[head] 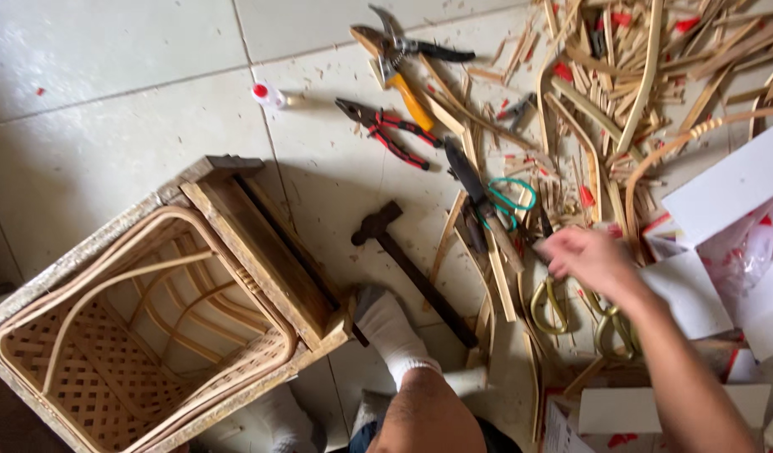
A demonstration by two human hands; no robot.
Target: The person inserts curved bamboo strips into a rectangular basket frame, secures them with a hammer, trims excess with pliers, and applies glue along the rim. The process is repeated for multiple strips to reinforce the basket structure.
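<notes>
Head view onto a tiled floor [109,126] used as a basket-making station. The right hand [590,260] reaches across to the tool scatter near the floor's right edge, fingers curled downward over a long dark-bladed knife [479,201] and the split cane strips [496,277] beside it; motion blur hides the fingertips, so whether they have closed on anything cannot be told. The left hand is out of view. A foot in a white sock [392,331] presses against the wooden frame [269,243] of a woven cane basket [143,327], which lies tipped near the floor's lower left corner. Judged from this pose, a clean pick calls for closing on a handle rather than a blade, lifting clear of the loose strips so none drag along, and keeping the foot firm so the basket does not shift. Count: one basket; one hammer [412,268], lying between basket and hand; one pair of red-handled pliers [386,130]; one pair of yellow-handled pruning shears [399,67]; one pair of brass-handled scissors [584,310] just below the hand; one green band [512,195]; one small white bottle with red cap [267,94]; white cardboard boxes [726,193] at the right edge; cane offcuts [647,75] too many to count
</notes>
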